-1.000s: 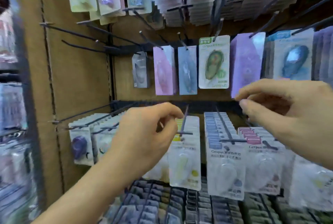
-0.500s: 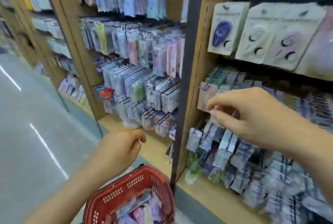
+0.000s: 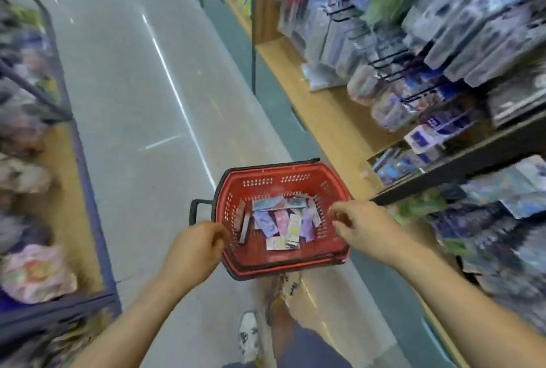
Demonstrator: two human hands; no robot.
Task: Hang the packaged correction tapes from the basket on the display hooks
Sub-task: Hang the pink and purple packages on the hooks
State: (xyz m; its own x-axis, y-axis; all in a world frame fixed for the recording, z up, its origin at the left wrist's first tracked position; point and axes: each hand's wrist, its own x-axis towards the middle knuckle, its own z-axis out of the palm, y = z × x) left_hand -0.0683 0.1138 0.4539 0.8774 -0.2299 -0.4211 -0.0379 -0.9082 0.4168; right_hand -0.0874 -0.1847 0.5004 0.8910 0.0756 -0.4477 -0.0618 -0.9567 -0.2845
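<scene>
A red basket [image 3: 266, 182] stands on the floor below me, with several packaged correction tapes [image 3: 283, 223] lying loose in its bottom. My left hand [image 3: 195, 249] hovers at the basket's near left rim, its fingers curled together and holding nothing. Over the right rim my right hand [image 3: 361, 226] hangs with loosely bent fingers, also empty. The display hooks [image 3: 387, 57] with hanging packs run along the shelving on the right, blurred by motion.
A wooden shelf ledge [image 3: 319, 95] lines the right side of the aisle. Another stocked rack [image 3: 32, 137] stands on the left. Grey floor [image 3: 133, 101] stretches ahead. My shoe [image 3: 248, 335] is just behind the basket, whose black handle [image 3: 195, 211] sticks out left.
My view swung from the hooks down to the basket on the floor. Both hands dropped from the display to the basket's rim, empty.
</scene>
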